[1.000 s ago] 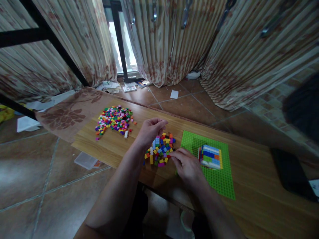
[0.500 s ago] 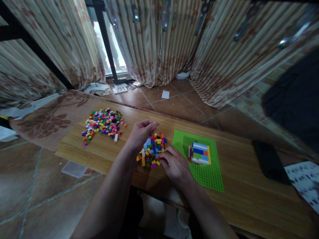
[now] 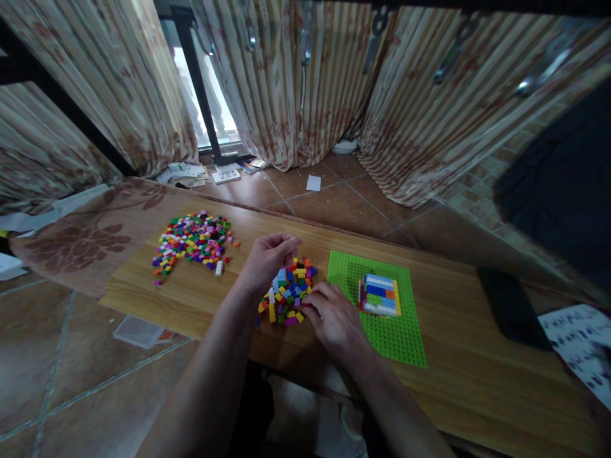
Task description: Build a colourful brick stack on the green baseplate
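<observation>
Over the far side of a small pile of toy bricks (image 3: 289,292) hovers my left hand (image 3: 270,257), its thumb and fingers pinched together; whatever lies between them is hidden. My right hand (image 3: 334,312) is at the pile's right edge, fingers curled and pinched, with a speck of red showing at the fingertips that is too small to name surely. Right of that hand lies a green studded baseplate (image 3: 401,343). A block built of bricks (image 3: 380,294) stands on it, with white, blue, orange, green and yellow on top.
A larger heap of mixed bricks (image 3: 193,238) covers the left part of the wooden table (image 3: 453,331). To the right are a black flat object (image 3: 513,308) and a printed sheet (image 3: 580,346). On the floor at left sits a clear plastic container (image 3: 137,331).
The whole view has shifted slightly, so things appear a little further left. Both hands keep nearly the same pose by the small pile.
</observation>
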Demonstrator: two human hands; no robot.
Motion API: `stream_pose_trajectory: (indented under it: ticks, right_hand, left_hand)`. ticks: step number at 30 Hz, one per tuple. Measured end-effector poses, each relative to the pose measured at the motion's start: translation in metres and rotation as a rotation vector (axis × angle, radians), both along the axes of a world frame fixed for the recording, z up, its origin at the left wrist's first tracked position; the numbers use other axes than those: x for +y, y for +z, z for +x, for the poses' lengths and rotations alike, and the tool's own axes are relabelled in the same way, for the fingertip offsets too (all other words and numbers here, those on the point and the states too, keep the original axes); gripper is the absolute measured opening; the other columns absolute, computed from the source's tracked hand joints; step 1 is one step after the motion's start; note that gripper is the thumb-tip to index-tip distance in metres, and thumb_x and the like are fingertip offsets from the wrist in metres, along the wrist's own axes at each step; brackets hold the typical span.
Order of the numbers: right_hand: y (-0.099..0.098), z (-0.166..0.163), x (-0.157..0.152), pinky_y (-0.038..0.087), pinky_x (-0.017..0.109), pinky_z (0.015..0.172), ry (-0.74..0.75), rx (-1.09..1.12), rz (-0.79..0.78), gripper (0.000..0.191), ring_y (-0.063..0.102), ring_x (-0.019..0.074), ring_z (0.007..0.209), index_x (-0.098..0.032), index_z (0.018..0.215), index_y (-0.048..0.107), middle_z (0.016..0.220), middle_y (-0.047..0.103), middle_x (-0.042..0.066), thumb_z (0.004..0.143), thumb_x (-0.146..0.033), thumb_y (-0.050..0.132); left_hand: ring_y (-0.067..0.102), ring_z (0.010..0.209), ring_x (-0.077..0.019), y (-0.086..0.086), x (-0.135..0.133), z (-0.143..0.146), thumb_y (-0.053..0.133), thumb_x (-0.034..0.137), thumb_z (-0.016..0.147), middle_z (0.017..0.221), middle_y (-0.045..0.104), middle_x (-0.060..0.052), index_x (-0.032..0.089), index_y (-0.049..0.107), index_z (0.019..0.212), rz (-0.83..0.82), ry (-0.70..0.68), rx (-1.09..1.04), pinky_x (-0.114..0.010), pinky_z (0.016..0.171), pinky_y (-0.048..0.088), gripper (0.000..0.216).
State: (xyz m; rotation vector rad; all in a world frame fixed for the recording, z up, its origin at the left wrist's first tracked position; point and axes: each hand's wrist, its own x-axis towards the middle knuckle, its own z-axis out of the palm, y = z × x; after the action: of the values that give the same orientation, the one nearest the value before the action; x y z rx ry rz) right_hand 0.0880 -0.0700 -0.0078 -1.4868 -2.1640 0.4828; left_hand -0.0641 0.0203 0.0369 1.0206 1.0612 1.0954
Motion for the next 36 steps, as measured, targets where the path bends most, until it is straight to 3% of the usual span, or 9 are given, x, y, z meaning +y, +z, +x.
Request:
stream_pose_trajectory:
  ticks: [4, 9, 15, 28, 36]
  right_hand:
    - [0.018, 0.01, 0.0, 0.047, 0.031, 0.077, -0.062, 0.187, -0.002, 0.012, 0.062, 0.019, 0.084, -0.02, 0.089, 0.066, 0.087, 0.067, 0.004, 0.092, -0.017, 0.055]
    - [0.041, 0.026, 0.001, 0.048, 0.027, 0.071, -0.18, 0.42, 0.073, 0.007, 0.062, 0.0153, 0.076, -0.023, 0.087, 0.065, 0.084, 0.067, 0.0, 0.089, -0.019, 0.06]
    - [0.046, 0.04, 0.001, 0.048, 0.027, 0.07, -0.232, 0.456, 0.138, 0.004, 0.061, 0.0143, 0.075, -0.023, 0.085, 0.065, 0.083, 0.066, -0.001, 0.088, -0.022, 0.063]
    - [0.053, 0.079, -0.01, 0.05, 0.036, 0.082, -0.11, 0.223, 0.031, 0.014, 0.063, 0.0192, 0.092, -0.025, 0.092, 0.07, 0.099, 0.066, 0.004, 0.092, -0.025, 0.057]
    - [0.029, 0.109, -0.026, 0.05, 0.041, 0.085, -0.139, 0.146, 0.078, 0.01, 0.06, 0.0229, 0.099, -0.028, 0.088, 0.074, 0.102, 0.065, 0.004, 0.089, -0.029, 0.064]
  left_hand:
    - [0.043, 0.047, -0.005, -0.002, -0.001, 0.001, 0.071, 0.036, 0.073, 0.054, 0.052, 0.004, 0.013, 0.063, 0.067, 0.047, -0.087, 0.044, -0.019, 0.046, 0.032, 0.025]
    - [0.049, 0.053, -0.006, 0.0, -0.011, 0.01, 0.071, 0.044, 0.075, 0.064, 0.06, 0.001, 0.012, 0.066, 0.075, 0.011, -0.36, 0.083, -0.018, 0.052, 0.039, 0.032]
    - [0.058, 0.06, -0.0094, 0.0, -0.024, 0.028, 0.067, 0.049, 0.079, 0.068, 0.064, -0.002, 0.013, 0.067, 0.077, -0.067, -0.617, 0.055, -0.021, 0.061, 0.047, 0.036]
    - [0.055, 0.06, -0.0079, -0.009, -0.034, 0.053, 0.062, 0.043, 0.083, 0.068, 0.061, 0.0, 0.012, 0.064, 0.074, -0.032, -0.726, 0.098, -0.022, 0.063, 0.046, 0.032]
    - [0.055, 0.056, -0.0092, -0.021, -0.029, 0.057, 0.059, 0.042, 0.083, 0.061, 0.057, 0.002, 0.014, 0.06, 0.069, -0.017, -0.651, 0.288, -0.022, 0.058, 0.045, 0.032]
